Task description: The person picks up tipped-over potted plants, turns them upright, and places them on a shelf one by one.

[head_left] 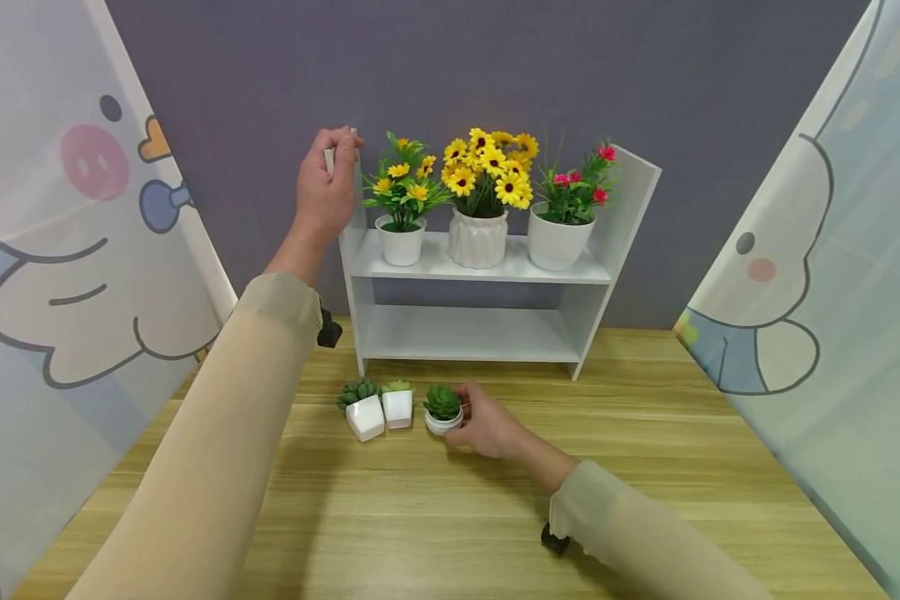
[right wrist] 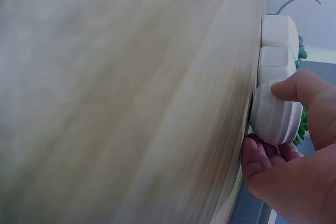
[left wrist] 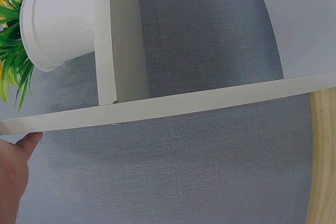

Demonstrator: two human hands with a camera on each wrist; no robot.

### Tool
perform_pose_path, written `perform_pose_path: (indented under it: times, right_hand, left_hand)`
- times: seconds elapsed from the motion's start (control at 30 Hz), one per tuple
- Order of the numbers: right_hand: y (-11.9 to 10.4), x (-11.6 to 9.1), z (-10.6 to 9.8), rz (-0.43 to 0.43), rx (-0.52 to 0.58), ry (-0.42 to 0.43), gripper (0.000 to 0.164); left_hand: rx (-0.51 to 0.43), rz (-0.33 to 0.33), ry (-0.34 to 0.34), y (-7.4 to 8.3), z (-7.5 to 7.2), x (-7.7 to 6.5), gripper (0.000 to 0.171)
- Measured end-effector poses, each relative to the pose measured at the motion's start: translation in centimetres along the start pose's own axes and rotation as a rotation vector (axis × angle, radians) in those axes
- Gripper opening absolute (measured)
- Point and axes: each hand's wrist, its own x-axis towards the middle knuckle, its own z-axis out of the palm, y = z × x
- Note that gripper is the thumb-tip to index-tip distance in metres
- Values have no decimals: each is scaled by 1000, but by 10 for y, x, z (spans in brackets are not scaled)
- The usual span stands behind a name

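My left hand point(head_left: 327, 187) grips the top of the left side panel of a white two-tier shelf point(head_left: 472, 333). In the left wrist view the thumb presses against that panel's edge. Down on the wooden table, my right hand point(head_left: 486, 422) holds a small potted succulent point(head_left: 442, 403) by its round, ribbed white pot point(right wrist: 275, 111), thumb on one side and fingers on the other. Left of it, two more succulents in square white pots point(head_left: 365, 418) point(head_left: 398, 409) lie tipped over, their bases toward me.
Three flowerpots stand on the upper tier: yellow-orange flowers point(head_left: 402, 247) at left, yellow daisies point(head_left: 477, 238) in the middle, pink flowers point(head_left: 558, 240) at right. A grey wall point(head_left: 495, 67) rises behind. Cartoon-printed panels point(head_left: 37, 233) flank the wooden table point(head_left: 420, 517).
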Motion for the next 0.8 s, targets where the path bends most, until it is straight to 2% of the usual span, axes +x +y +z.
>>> perform_pose_path:
  times: [0.3, 0.57, 0.8]
  right_hand:
    - [-1, -2, 2, 28, -1, 4, 73]
    - [-1, -3, -1, 40, 41, -7, 78]
    - [-1, -5, -6, 54, 11, 28, 70]
  left_hand:
    - [-2, -6, 3, -1, -1, 0, 35]
    - [-11, 6, 3, -1, 0, 0, 33]
    - [-3, 8, 1, -1, 0, 0, 36]
